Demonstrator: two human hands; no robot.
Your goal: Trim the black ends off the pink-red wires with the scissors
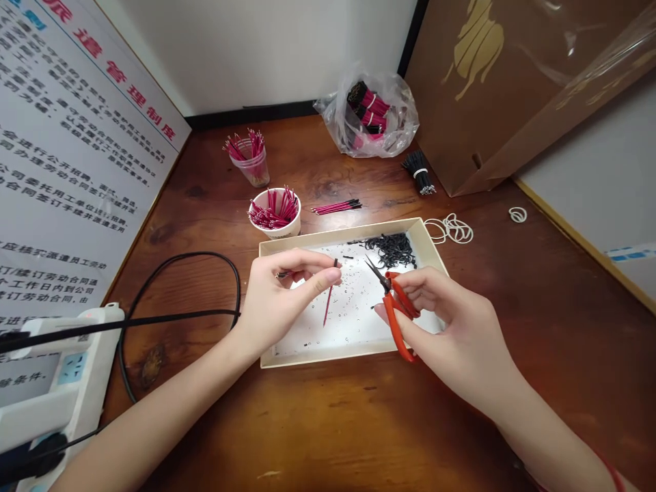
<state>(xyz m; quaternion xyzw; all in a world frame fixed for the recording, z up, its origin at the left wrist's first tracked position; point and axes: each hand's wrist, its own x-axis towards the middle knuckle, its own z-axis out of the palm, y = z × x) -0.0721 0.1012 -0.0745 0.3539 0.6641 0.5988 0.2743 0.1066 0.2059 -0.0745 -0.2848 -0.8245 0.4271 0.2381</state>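
Pink wire, likely light and bendy: our left grip is pinching its black end. Our right grip is holding pliers.

Before us a box on the table, our wire above its left half, our cutters above its right, clippings in its far right corner, a cup behind its left end, a bag farther back

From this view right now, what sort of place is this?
Likely a small handwork station for wires, hard to be surer. Signs: a white cup of pink-red wires, a tray with black scraps, and orange-handled cutters in the right hand.
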